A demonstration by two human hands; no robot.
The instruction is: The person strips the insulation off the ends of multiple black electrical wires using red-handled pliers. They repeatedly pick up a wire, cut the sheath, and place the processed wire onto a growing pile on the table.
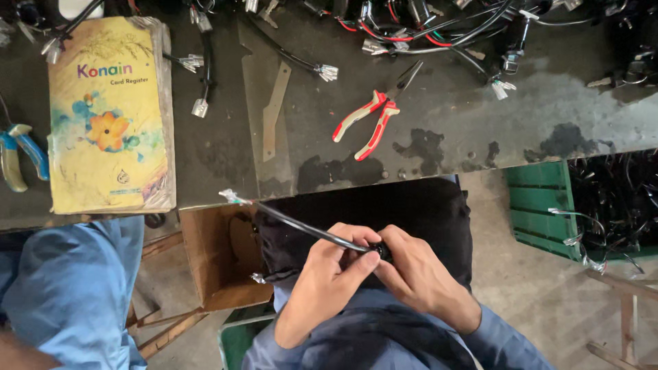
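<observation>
1. Head view, hands: the left hand (327, 274) is curled around a black cable (301, 229), thumb and forefinger closed on it near its lower end. The right hand (418, 274) meets it from the other side, fingers pinched shut on the same end, where a small black part, perhaps a connector or tape, is mostly hidden between the fingertips.
2. Head view, the cable: it runs up and left from the hands, over a black cloth (384, 212) on the person's lap, to a pale plug end (231, 197) just in front of the bench edge.
3. Head view, the bench: the dark workbench (226, 151) carries red-handled pliers (373, 116), well apart from the hands, a yellow register book (110, 116) at the left, blue-handled pliers (20, 154) beside it, and a tangle of wires (425, 31) along the far edge.
4. Head view, floor: an open cardboard box (216, 257) sits left of the lap, a green crate (541, 205) holding wires to the right, and another person's blue sleeve (68, 288) at far left.
</observation>
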